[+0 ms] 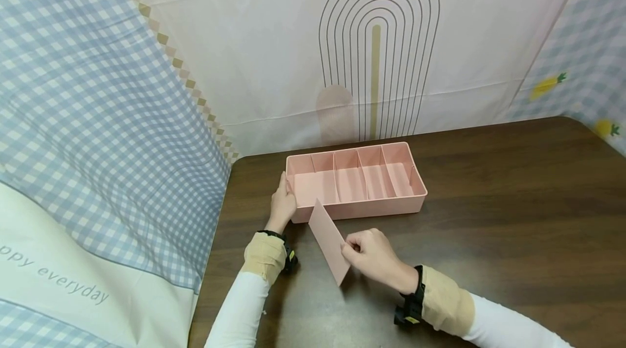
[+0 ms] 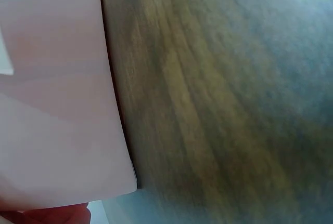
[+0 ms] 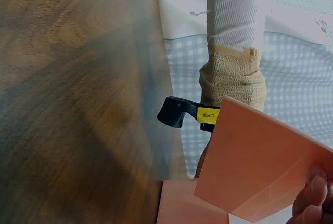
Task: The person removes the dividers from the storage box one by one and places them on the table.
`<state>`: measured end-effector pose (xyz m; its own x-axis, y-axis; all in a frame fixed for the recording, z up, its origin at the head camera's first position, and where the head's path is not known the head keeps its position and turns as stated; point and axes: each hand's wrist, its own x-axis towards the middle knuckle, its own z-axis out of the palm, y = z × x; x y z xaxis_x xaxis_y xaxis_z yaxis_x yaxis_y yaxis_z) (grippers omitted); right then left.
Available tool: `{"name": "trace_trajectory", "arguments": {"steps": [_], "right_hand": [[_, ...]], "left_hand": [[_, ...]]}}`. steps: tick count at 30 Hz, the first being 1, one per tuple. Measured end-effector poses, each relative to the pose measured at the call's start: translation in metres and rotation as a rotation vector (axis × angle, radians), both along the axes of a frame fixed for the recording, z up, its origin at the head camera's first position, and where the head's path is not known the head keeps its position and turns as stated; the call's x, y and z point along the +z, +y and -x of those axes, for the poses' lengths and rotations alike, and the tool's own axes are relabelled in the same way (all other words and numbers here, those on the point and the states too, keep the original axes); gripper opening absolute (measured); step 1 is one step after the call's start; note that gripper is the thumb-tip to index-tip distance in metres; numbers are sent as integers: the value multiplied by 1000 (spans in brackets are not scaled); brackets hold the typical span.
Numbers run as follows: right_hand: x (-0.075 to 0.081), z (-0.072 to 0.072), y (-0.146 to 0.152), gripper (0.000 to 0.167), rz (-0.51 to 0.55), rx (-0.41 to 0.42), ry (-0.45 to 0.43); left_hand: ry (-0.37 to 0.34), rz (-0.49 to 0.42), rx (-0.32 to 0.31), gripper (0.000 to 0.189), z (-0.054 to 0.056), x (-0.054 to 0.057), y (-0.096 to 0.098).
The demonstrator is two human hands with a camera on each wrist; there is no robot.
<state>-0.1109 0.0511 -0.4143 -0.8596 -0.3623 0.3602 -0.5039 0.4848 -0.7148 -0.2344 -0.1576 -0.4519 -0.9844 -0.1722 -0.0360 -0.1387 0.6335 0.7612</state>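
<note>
The white cloth (image 1: 93, 274) at the left says "ppy everyday". The yellow tag (image 3: 208, 115) on the black wrist camera (image 3: 173, 113) says "LEF".

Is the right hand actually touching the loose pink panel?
Touching. The head view shows the right hand pinching the loose pink panel at its edge, with the curled fingers meeting it.

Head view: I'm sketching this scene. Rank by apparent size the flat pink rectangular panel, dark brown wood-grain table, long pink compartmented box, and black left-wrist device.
1. Dark brown wood-grain table
2. Long pink compartmented box
3. Flat pink rectangular panel
4. Black left-wrist device
</note>
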Motion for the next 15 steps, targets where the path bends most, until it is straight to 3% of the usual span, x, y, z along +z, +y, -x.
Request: {"name": "trace_trajectory", "arguments": {"steps": [15], "right_hand": [[-9,-3,7,38,-62,-23,-64]], "left_hand": [[-30,-5,-3,48,0,1,1]]}}
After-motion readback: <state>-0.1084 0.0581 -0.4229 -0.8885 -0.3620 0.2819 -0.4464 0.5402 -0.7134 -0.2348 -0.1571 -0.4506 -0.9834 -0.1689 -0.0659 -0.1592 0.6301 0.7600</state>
